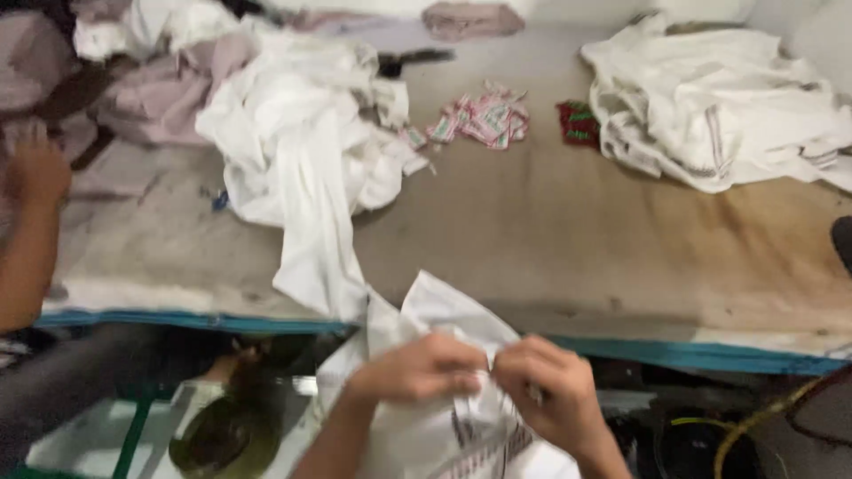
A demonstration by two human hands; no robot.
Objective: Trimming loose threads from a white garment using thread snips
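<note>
Head view. We saw the left hand (417, 371) and the right hand (546, 390) side by side just below the worktop (550, 222) edge, both clamped on a fold of the white cloth (444, 310), which hung from the worktop's near edge down between them. A heap of white fabric (302, 133) lay behind, a second white pile (719, 98) at far right, small pink-and-white packets (484, 120) between. Another person's hand (35, 168) rested at the left edge.
</note>
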